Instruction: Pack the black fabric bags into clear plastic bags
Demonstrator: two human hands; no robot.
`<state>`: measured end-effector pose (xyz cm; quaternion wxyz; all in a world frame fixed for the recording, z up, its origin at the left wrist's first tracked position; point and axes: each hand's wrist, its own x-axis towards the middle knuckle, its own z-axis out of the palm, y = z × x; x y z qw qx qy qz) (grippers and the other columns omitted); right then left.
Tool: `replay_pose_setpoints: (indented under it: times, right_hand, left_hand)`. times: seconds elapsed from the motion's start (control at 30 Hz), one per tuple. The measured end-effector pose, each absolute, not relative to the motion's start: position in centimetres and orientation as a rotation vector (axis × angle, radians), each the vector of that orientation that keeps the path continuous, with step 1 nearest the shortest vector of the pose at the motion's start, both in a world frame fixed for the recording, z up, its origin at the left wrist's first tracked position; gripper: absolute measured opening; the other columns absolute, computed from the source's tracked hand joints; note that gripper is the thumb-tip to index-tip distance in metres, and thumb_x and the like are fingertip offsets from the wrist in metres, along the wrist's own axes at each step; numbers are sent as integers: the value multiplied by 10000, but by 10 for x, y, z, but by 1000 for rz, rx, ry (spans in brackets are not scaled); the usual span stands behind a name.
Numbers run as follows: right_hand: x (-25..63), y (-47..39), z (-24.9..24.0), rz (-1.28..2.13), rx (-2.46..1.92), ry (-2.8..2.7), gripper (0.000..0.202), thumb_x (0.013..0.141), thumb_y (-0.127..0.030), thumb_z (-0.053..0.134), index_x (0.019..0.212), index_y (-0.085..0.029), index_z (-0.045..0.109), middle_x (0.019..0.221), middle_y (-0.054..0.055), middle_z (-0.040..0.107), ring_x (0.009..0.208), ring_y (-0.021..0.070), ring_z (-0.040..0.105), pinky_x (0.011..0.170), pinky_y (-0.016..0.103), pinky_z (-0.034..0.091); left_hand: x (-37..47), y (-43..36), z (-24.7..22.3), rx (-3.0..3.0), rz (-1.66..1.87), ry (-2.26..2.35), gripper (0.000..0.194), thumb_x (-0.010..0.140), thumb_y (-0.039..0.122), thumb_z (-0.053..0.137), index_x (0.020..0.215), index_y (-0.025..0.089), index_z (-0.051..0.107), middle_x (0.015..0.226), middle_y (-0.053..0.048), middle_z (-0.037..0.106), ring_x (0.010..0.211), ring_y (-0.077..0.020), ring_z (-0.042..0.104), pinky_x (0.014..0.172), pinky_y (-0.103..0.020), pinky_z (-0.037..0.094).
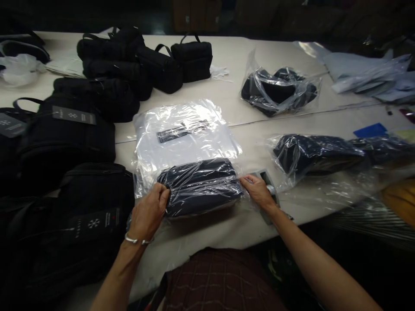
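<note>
Pale, smooth tabletop (207,237) spreads beneath the fingers (164,196). Just beyond them lie flat, glossy plastic sleeves (188,149); between them, a boxy dark bag (201,190), seemingly fabric, in crinkled clear film (210,183) whose ends the left hand (148,215) and right hand (258,192) grasp.

3 tags (79,116) on black bags (69,144) bear snowflake-like signs (94,223); lettering (112,219) unreadable.

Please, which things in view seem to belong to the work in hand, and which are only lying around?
Probably in the work:
wrapped dark bag, gripped by left hand and right hand
stack of plastic sleeves
unwrapped black bags
other wrapped items

Probably just lying about:
flat blue piece
crumpled white scrap
brown boxes behind
</note>
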<state>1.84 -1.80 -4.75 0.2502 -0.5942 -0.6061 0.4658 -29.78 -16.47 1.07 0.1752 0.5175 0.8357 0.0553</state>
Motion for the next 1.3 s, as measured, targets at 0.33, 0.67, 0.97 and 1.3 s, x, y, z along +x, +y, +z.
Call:
replay_pose_setpoints:
  times: [0.33, 0.67, 0.97, 1.3]
  right_hand:
    - [28, -50, 11, 213, -1194, -2082, 317, 927, -263, 545, 1233, -226, 621, 1196, 115, 660, 1148, 281, 590, 1031, 480, 439]
    - [-43, -79, -7, 413, -699, -2887, 691, 892, -594, 561, 1455, -229, 394, 1518, 80, 426, 1436, 300, 290, 1206, 551, 143]
    - [-15, -69, -8, 376, -665, -2816, 647, 906, -494, 591, 1438, -167, 423, 1520, 114, 420, 1445, 288, 278, 1214, 516, 165]
    - [165, -64, -49, 479, -1676, -1985, 638, 864, -493, 603, 1403, -184, 461, 1354, 147, 576, 1273, 322, 522, 1060, 503, 445]
  left_hand:
    - [-303, -169, 0, 1967, 527, 2337, 267, 980, 342, 355, 802, 225, 516, 836, -43, 567, 809, -220, 558, 743, -344, 434]
    - [-273, -175, 25, 2322, 784, 2512, 171, 940, 276, 531, 1060, 177, 603, 1127, -121, 658, 1029, -294, 601, 853, -412, 439]
    - [-192, -168, -29, 2606, 445, 2116, 539, 960, 447, 480, 1396, 129, 465, 1373, -148, 578, 1259, -312, 516, 1089, -482, 302]
    - [-193, -164, -31, 2539, 407, 2174, 557, 937, 443, 522, 1429, 191, 453, 1399, -144, 552, 1279, -313, 503, 1110, -506, 289]
